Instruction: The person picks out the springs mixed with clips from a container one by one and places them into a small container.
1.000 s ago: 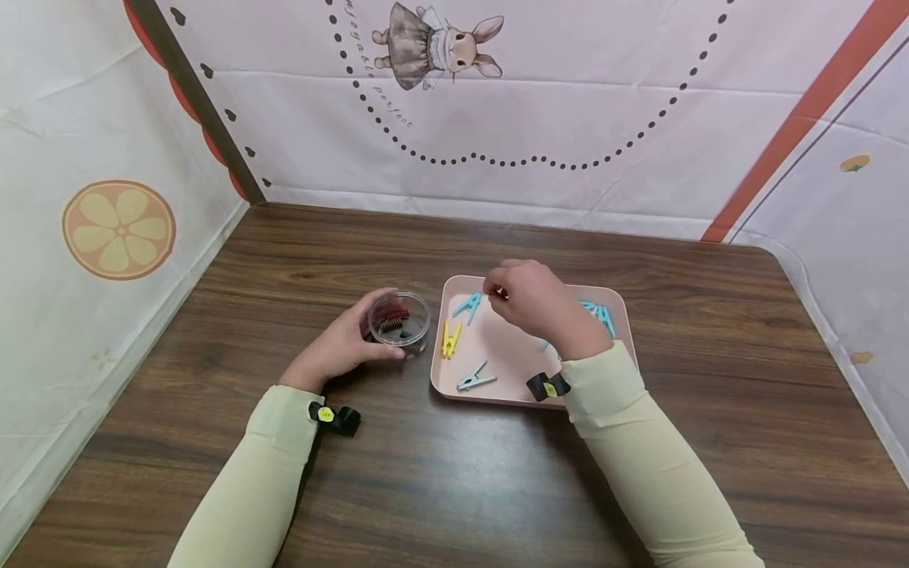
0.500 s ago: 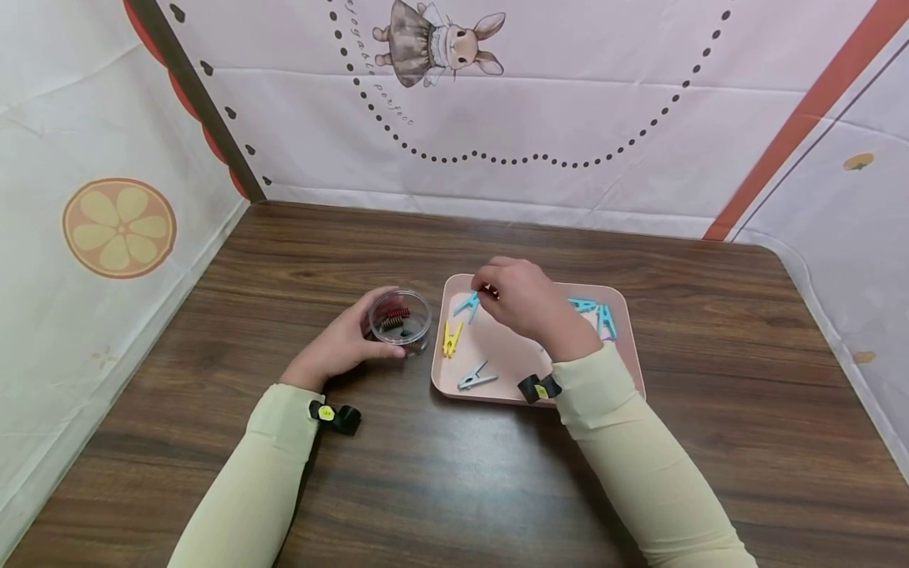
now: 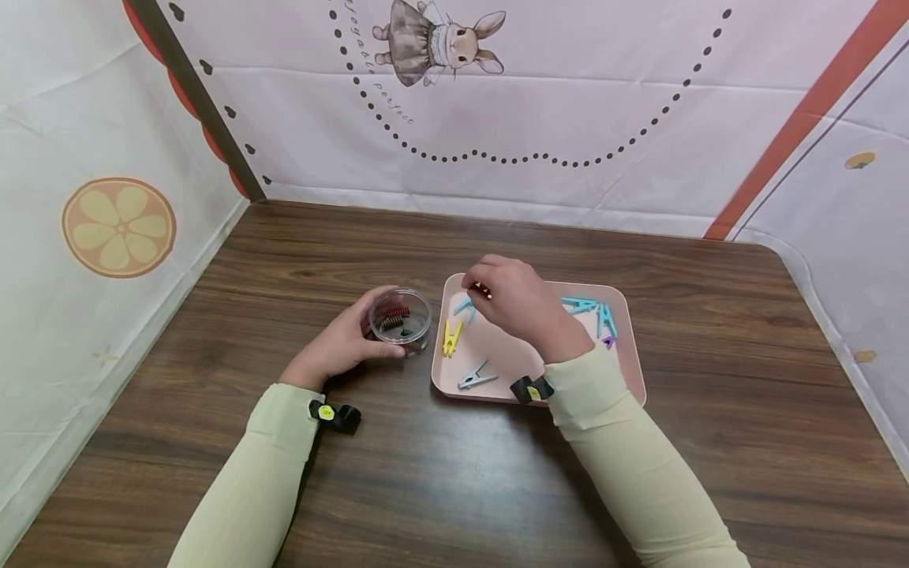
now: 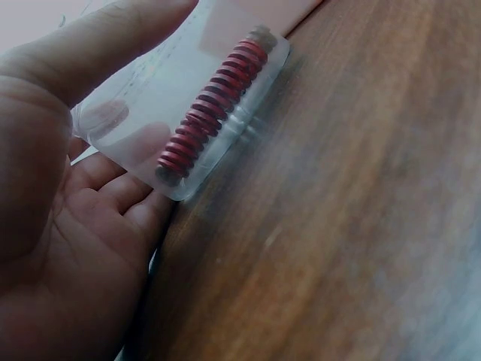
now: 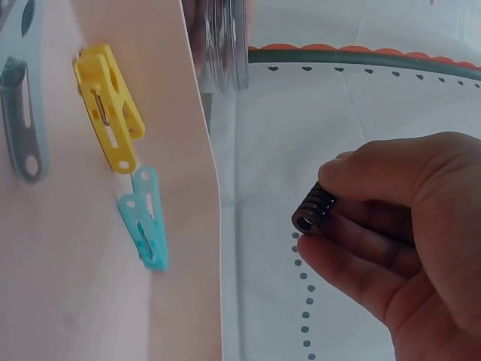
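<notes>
My left hand (image 3: 337, 343) holds a clear round plastic tub (image 3: 420, 345) on the table, thumb on the near side and fingers round the back. A red coil spring (image 4: 214, 105) shows through its wall in the left wrist view; the head view shows brown and green springs beside it. Above the far left part of a pink tray (image 3: 500, 351) is my right hand (image 3: 521, 304), pinching a short dark coil spring (image 5: 314, 207) between thumb and fingers. Below that hand lie a light blue clothespin (image 5: 148, 226) and a yellow clothespin (image 5: 105, 105), both in the tray.
A greyish-blue clothespin (image 3: 476, 379) lies at the tray's near left. At its right end are light blue clothespins (image 3: 606, 319) and a small purple piece (image 3: 608, 341). The wooden table (image 3: 440, 481) meets a printed cloth (image 3: 568, 118) behind.
My right hand has moved left across the tray towards the tub, still pinching the spring. More of the clothespins at the tray's right end now shows. The left hand and tub stay put.
</notes>
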`<state>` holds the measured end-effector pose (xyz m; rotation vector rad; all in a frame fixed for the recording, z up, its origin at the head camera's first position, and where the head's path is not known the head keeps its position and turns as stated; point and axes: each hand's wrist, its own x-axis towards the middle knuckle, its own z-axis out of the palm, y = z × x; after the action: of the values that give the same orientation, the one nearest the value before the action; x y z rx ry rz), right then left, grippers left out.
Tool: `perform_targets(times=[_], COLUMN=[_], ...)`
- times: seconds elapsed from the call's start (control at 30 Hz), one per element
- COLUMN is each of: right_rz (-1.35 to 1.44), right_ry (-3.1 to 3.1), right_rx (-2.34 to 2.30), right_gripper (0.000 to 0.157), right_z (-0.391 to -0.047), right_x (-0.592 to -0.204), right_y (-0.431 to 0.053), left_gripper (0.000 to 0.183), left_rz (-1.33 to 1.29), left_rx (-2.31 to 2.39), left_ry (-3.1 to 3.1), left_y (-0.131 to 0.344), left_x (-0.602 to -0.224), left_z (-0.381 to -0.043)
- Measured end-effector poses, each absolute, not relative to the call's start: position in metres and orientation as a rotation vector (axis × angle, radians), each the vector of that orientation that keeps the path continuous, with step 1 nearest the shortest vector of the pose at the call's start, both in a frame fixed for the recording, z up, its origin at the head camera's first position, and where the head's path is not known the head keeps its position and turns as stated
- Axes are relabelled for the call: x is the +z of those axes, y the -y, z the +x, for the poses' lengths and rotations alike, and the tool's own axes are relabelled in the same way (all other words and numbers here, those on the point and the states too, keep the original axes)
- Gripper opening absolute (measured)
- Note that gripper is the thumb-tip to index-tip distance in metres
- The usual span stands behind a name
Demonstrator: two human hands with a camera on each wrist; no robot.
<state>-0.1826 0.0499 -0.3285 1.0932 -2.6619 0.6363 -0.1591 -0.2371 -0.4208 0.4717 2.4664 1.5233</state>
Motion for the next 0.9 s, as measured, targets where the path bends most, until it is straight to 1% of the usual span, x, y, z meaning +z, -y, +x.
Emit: perform_targets(times=[0.63,0.9], right_rz=[1.106,1.126], right_ry=[2.602,2.552], right_rx=[0.656,0.661], right_gripper=[0.015,0.012], right_z=[-0.182,-0.18], right_x=[-0.332,-0.334], right_y=[-0.04,-0.035], left_gripper=[0.095,0.095], left_rz=[0.47,0.47], left_rx=[1.533,1.534], left_ry=[-2.453,-2.447], left_y=[0.237,0.237], left_x=[-0.421,-0.421], left_z=[-0.159,-0.159])
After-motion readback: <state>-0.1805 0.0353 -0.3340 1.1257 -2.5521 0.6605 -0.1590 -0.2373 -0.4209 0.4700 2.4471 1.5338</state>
